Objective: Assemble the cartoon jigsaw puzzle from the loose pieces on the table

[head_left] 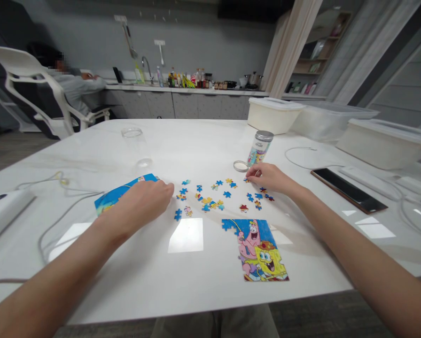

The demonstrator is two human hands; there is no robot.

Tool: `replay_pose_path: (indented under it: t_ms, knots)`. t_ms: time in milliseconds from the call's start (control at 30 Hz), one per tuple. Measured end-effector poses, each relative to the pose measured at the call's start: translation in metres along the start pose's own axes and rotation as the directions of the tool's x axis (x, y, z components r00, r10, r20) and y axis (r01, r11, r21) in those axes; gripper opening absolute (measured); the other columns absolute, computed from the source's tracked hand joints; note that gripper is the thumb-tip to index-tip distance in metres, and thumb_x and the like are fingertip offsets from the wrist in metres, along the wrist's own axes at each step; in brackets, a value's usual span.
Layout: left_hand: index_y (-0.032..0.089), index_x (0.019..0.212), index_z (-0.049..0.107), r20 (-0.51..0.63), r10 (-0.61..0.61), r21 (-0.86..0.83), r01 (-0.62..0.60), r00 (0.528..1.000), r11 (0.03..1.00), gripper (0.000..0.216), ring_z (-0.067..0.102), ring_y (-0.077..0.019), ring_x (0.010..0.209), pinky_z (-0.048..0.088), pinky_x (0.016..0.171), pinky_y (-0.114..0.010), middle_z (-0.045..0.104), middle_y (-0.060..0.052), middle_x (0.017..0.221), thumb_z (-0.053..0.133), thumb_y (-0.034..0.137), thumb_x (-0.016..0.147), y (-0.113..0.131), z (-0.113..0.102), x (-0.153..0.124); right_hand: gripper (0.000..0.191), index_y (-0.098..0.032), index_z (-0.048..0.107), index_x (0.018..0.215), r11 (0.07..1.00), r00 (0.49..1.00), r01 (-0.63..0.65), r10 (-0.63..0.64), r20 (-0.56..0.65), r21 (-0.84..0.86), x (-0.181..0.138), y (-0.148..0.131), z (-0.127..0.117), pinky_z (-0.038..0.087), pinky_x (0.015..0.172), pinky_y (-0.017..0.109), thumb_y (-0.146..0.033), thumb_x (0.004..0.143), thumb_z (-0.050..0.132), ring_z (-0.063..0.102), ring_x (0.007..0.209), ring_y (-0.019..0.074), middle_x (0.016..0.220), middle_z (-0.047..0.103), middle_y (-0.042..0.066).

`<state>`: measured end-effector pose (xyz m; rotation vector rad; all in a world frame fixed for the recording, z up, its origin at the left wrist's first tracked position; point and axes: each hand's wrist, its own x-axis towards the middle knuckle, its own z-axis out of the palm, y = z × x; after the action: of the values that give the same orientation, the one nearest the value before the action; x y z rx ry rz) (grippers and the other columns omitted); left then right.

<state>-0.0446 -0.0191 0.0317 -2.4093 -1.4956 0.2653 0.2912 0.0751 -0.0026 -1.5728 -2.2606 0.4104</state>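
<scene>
Observed: left hand [143, 199] and right hand [270, 178] both bare. Left forearm [55, 277] enters from 7 o'clock, right forearm [365, 253] from 4 o'clock; each is uncovered as far as the frame edge. At 6 o'clock, below the worktop [182, 291] edge: trousers [214, 324] of plain grey-beige cloth.

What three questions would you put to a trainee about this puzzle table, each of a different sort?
1. True or false: the left hand lies over part of the blue picture sheet.
2. Which thing stands upright just beyond the right hand? A the puzzle tube; B a kettle; C a book.
3. Fill in: the joined puzzle part lies ___ to the person than the loose pieces.
Key: 1 true; 2 A; 3 nearer.
</scene>
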Motion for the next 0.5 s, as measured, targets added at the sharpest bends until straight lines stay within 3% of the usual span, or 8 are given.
replay_pose_path:
  t_ms: [167, 333, 500]
  knots:
    - [0.012, 0.092, 0.064, 0.031, 0.004, 0.018, -0.005, 0.999, 1.000, 0.024, 0.069, -0.0302, 0.062, 0.048, 0.059, -0.037, 0.068, -0.013, 0.067, 0.040, 0.013, 0.090, 0.006, -0.004, 0.002, 0.016, -0.017, 0.072, 0.089, 0.999, 1.000, 0.009, -0.010, -0.023, -0.048, 0.000, 0.000, -0.001, 0.049, 0.074, 0.030, -0.019, 0.081, 0.058, 0.063, 0.076, 0.0185, 0.087, 0.072, 0.007]
    - [0.013, 0.093, 0.067, 0.069, 0.031, 0.042, -0.034, 0.997, 0.999, 0.033, 0.068, -0.0269, 0.062, 0.048, 0.058, -0.034, 0.067, -0.010, 0.066, 0.039, -0.001, 0.082, 0.011, 0.001, 0.005, 0.022, -0.018, 0.074, 0.088, 0.996, 0.993, -0.068, 0.061, -0.096, -0.066, 0.000, 0.002, -0.004, 0.049, 0.075, 0.028, -0.009, 0.079, 0.055, 0.065, 0.078, 0.0172, 0.088, 0.073, 0.005]
    - [0.014, 0.091, 0.069, 0.039, 0.045, 0.015, -0.046, 0.998, 0.999, 0.034, 0.067, -0.0258, 0.061, 0.047, 0.057, -0.033, 0.066, -0.010, 0.066, 0.040, 0.000, 0.081, 0.012, 0.009, 0.006, 0.023, -0.017, 0.074, 0.090, 0.990, 0.988, -0.121, 0.112, -0.109, -0.075, 0.000, 0.001, -0.008, 0.049, 0.074, 0.027, -0.008, 0.078, 0.057, 0.067, 0.079, 0.0181, 0.091, 0.075, 0.006]
